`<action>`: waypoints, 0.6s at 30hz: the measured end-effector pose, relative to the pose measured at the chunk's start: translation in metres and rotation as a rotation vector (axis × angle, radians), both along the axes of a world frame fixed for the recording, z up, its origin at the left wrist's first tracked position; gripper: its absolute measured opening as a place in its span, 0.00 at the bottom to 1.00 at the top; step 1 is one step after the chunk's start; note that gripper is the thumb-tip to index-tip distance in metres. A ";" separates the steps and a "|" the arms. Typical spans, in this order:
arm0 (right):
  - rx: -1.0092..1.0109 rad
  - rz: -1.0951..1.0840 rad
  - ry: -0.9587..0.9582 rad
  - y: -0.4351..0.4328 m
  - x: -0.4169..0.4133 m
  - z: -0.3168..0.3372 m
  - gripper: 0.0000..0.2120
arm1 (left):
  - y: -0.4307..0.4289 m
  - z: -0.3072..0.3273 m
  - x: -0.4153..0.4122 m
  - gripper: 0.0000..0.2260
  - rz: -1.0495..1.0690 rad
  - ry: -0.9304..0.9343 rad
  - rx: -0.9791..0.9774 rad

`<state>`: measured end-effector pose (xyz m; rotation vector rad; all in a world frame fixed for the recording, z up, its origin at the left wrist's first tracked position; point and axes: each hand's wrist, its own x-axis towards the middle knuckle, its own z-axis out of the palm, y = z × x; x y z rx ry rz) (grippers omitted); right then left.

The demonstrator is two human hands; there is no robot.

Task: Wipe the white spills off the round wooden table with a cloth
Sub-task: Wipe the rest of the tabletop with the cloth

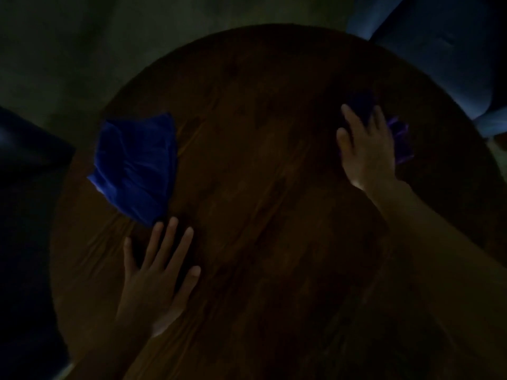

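Head view, very dim and blurred. Round wooden table [260,160] filling most of the frame, dark brown grain running diagonally from lower left to upper right, rim curving across the top and down the left side. No white spills discernible on the wood in this light.

Left of centre, blue cloth [135,167] lying crumpled on the tabletop near the left rim, folds fanning toward its upper right corner, a pale spot at its lower left edge. No label, brand or writing readable anywhere on it.

Below that cloth, left hand [156,278] spread flat, palm down on the wood, fingers splayed wide and gripping nothing; middle fingertips just beside the cloth's lower corner, perhaps touching it, too blurred to say for sure.

Right of centre, right hand [366,152] reaching across from the lower right, forearm stretching back to the frame edge. Fingers extended and pressed down over a second cloth [399,144], dark purple-blue, bunched under the palm and showing past the fingertips and on the hand's right side. Hand flat on top rather than closed around it; true clasp impossible to tell.

Upper right corner, blue upholstered seat [444,50] beyond the table rim. Left edge, another dark blue shape [24,149], unclear what. Upper left, dull greenish floor [68,50].
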<state>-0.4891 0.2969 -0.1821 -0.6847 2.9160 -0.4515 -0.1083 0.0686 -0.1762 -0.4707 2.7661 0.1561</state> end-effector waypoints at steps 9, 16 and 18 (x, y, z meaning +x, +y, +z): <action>-0.045 1.252 -0.061 0.102 0.171 -0.017 0.21 | 0.069 -0.008 -0.132 0.30 -0.010 0.129 0.116; -0.009 -0.309 0.014 0.176 0.023 -0.009 0.29 | 0.127 -0.037 -0.125 0.31 -0.126 0.141 0.020; -0.063 -0.122 0.084 0.159 0.086 -0.008 0.23 | 0.122 -0.039 -0.126 0.31 -0.125 0.147 0.000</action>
